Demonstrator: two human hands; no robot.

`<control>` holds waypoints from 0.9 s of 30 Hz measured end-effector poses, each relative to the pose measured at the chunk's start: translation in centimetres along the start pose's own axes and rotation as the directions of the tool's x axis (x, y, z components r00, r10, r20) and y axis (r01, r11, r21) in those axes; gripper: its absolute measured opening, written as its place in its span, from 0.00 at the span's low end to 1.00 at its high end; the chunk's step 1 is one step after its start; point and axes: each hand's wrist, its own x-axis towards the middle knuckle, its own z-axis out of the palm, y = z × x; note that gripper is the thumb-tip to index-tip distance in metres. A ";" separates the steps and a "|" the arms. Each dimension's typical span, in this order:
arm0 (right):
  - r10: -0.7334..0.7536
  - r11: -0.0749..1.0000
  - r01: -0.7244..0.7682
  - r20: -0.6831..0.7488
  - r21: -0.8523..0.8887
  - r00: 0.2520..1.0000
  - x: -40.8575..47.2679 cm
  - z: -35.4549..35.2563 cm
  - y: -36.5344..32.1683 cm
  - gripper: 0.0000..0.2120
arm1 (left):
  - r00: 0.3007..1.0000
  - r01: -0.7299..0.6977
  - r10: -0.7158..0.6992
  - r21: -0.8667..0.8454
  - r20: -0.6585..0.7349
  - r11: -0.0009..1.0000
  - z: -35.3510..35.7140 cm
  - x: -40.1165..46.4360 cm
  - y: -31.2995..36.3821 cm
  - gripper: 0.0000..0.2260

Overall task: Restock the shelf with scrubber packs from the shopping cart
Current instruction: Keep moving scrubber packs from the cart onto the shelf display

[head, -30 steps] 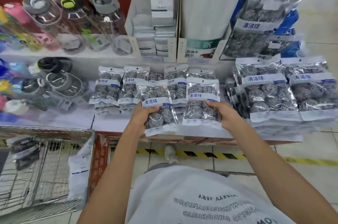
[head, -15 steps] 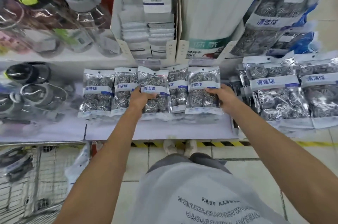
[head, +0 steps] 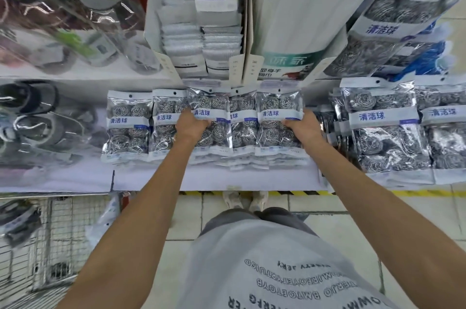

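Scrubber packs, clear bags of coiled steel balls with blue-lettered white bands, lay stacked on the shelf (head: 151, 180); the left hand (head: 193, 125) gripped one pack (head: 210, 119), the right hand (head: 303, 128) another pack (head: 278, 119).

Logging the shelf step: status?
Left hand grips one scrubber pack, right hand another. Both over shelf row. Nothing blocking.

Blurred water bottles (head: 75, 18), boxed cloth packs (head: 199, 38), striped floor tape (head: 315, 193)
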 end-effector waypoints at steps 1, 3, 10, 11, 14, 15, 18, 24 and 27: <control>-0.017 0.999 0.017 -0.006 -0.028 1.000 -0.2 -0.1 -0.2 0.27 | 1.000 -0.007 0.007 0.033 -0.008 0.999 0.0 0.0 -0.2 0.37; -0.068 0.994 0.067 -0.011 -0.081 0.998 -0.2 -0.2 0.0 0.29 | 0.998 -0.054 0.056 0.073 -0.028 0.996 0.0 -0.4 -0.4 0.37; -0.303 0.879 0.303 0.060 -0.369 0.951 -3.6 -0.8 -1.4 0.30 | 0.965 -0.215 0.240 0.203 -0.108 0.955 -0.8 -2.5 -1.6 0.32; -0.344 0.845 0.349 0.090 -0.405 0.935 -4.3 -0.6 -1.8 0.29 | 0.959 -0.220 0.253 0.228 -0.125 0.948 -0.9 -3.0 -1.7 0.31; -0.409 0.783 0.469 0.229 -0.410 0.883 -6.3 0.0 -3.0 0.27 | 0.943 -0.246 0.292 0.260 -0.159 0.934 -1.7 -5.3 -1.6 0.28; -0.438 0.755 0.520 0.283 -0.400 0.853 -7.0 0.4 -3.4 0.26 | 0.937 -0.243 0.299 0.279 -0.179 0.929 -2.0 -6.3 -1.7 0.26; -0.537 0.613 0.688 0.434 -0.388 0.723 -9.2 1.7 -4.3 0.23 | 0.910 -0.198 0.306 0.353 -0.281 0.914 -3.4 -10.8 -2.2 0.17; -0.624 0.370 0.882 0.625 -0.293 0.470 -15.4 5.2 -5.6 0.25 | 0.835 -0.014 0.193 0.330 -0.515 0.944 -4.9 -21.0 -8.3 0.20; -0.631 0.247 0.943 0.702 -0.224 0.332 -18.6 7.9 -5.0 0.25 | 0.781 0.114 0.057 0.232 -0.622 0.966 -5.0 -25.7 -13.1 0.20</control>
